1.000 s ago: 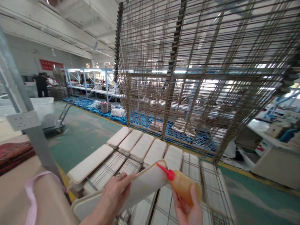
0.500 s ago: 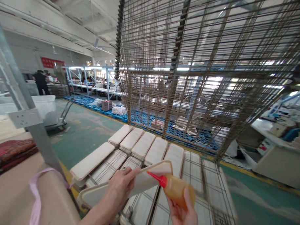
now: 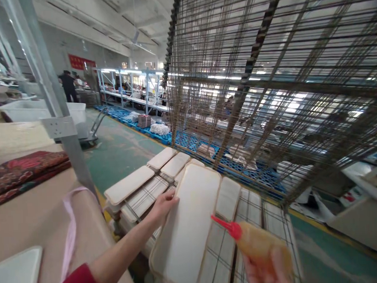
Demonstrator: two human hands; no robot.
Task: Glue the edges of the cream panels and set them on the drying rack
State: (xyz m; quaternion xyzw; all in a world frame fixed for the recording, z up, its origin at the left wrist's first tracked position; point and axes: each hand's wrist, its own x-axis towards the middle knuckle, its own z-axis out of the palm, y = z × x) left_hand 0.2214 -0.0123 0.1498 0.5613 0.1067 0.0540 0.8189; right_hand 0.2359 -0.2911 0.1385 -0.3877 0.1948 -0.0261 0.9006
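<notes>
- Head view: risks dripping liquid from the amber bottle (image 3: 256, 242) onto the white panel (image 3: 194, 211) through too firm a squeeze, given the near-level tilt and open-looking aim of the red nozzle (image 3: 234, 229).
- Could also scrape the panel's rim with the nozzle tip through a small drift of the right wrist.
- Could let the panel swing or slip through relying on a hold at one long edge; might then knock the neighbouring panels (image 3: 130, 185) beyond the left fingers.
- Extends the left forearm from a red sleeve (image 3: 77, 281) at lower left, up and inward to the left hand (image 3: 163, 205), with the back of the hand uppermost.
- Brings the right hand (image 3: 252, 269) in from below, beneath the bottle, directing the nozzle leftward.
- Pinches the panel's edge with the left fingers bunched close together; cannot tell the grip behind the panel.
- Wraps the right fingers around the bottle's body, partly blurred; cannot tell the squeezing pressure.
- Places the panel just right of the left fingertips, sloping over other panels, and the nozzle tip ahead of the right fingers, at or just beside the panel's right edge; cannot confirm contact.
</notes>
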